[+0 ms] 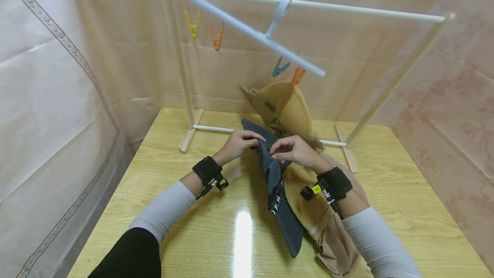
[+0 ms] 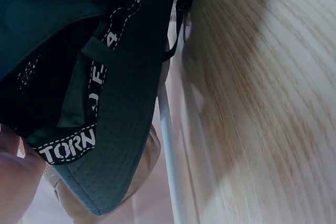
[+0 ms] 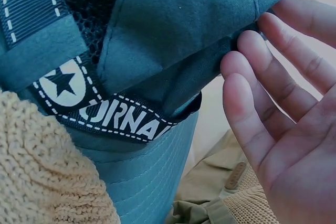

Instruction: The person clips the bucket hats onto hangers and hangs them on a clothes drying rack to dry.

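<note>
A dark blue-grey bucket hat [image 1: 270, 168] stands tilted on its brim between the hands. A black band [image 3: 123, 119] with white lettering runs round its crown. My left hand [image 1: 241, 143] pinches the crown cloth at the far side; in the left wrist view only part of that hand [image 2: 21, 177] shows beside the brim. With fingertips and thumb, my right hand [image 1: 297, 151] grips the crown's edge. Seen from the right wrist, the hand's [image 3: 294, 93] fingertips meet the hat's cloth. Right beside the dark hat lies a tan hat [image 1: 302, 188] with knit-like mesh.
A white hanger [image 1: 251, 31] hooks over the rail of a rack [image 1: 347, 7]. Another tan hat [image 1: 297, 108] hangs below it from an orange clip [image 1: 297, 76]. Yellow [image 1: 192, 25], orange [image 1: 216, 37] and blue [image 1: 280, 67] clips hang too. The wooden table [image 1: 173, 209] reaches the curtains.
</note>
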### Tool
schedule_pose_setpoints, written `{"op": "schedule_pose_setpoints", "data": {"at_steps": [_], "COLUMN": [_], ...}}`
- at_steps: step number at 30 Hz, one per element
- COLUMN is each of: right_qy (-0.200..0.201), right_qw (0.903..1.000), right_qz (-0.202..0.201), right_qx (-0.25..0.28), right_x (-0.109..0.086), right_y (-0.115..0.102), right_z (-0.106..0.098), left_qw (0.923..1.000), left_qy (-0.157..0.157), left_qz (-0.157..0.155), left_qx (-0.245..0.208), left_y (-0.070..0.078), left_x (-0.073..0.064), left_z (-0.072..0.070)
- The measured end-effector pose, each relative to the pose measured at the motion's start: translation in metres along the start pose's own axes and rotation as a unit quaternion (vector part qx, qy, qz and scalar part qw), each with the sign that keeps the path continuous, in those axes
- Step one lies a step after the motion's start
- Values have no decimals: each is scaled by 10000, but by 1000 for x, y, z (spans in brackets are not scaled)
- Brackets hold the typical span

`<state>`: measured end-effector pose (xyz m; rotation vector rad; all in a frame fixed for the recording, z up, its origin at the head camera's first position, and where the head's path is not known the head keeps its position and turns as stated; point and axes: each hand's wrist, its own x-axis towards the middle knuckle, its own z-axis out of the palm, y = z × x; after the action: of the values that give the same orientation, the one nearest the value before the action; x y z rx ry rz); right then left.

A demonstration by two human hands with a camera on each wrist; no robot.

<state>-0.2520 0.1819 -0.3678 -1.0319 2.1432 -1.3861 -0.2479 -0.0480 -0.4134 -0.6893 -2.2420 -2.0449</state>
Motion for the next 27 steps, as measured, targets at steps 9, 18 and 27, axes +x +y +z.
{"op": "schedule_pose_setpoints", "data": {"at_steps": [9,18,27], "right_qy": [1,-105,-248], "right_qw": [9998,9991,9953], "right_qz": [-83,-252,-558], "right_qx": [179,323,750], "right_x": [-3,-4,-2], "right_y": [-3,-2,2], "right_z": [-2,0,2], "left_qw": [9997,9984,9972], "left_qy": [229,544,687], "left_qz": [86,128,158], "left_qx": [77,-96,-230], "left_y": [3,8,9], "left_x": [2,0,0], "left_z": [-1,-9,-12]}}
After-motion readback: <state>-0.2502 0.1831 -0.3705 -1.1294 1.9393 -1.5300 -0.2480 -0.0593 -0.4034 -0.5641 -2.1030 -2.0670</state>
